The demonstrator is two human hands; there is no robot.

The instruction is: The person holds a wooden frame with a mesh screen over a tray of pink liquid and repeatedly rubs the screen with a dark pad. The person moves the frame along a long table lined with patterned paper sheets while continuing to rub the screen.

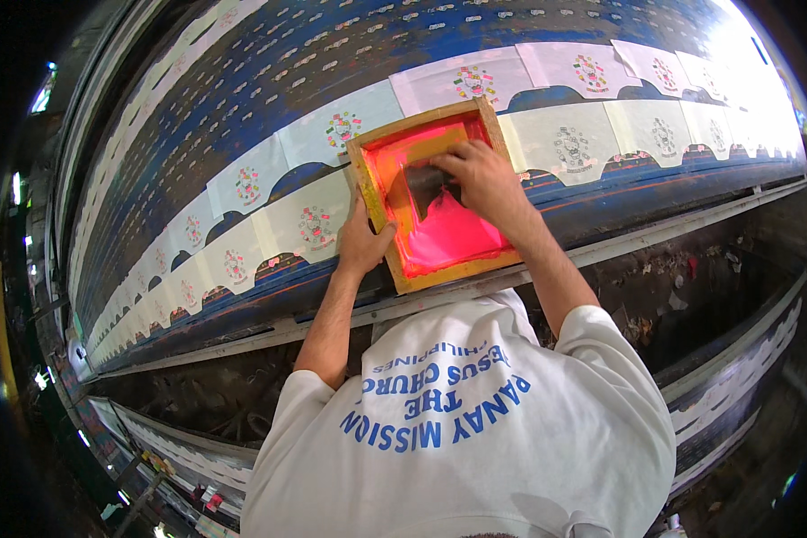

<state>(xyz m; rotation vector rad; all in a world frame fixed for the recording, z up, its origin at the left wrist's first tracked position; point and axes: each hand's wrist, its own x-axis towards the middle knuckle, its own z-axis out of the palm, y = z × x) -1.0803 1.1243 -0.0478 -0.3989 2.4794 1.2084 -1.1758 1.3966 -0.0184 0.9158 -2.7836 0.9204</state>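
A wooden screen-printing frame (448, 276) lies tilted over the near row of pale fabric pieces. Bright pink ink (457, 235) is pooled over the lower part of its mesh, with orange-yellow staining above. My left hand (365, 240) grips the frame's left side, thumb on the wood, its other fingers partly hidden beyond the edge. Inside the frame, my right hand (486, 182) is closed around a dark squeegee (427, 190), whose blade stands in the ink. The fabric directly beneath the frame is hidden.
Printed white pieces (462, 82) line the far row of the long blue-stained table (332, 54). Nearer pieces (569, 143) carry mostly dark outline prints. A metal rail (655, 235) runs along the table's near edge, close to my body. Below it is a littered gap (681, 287).
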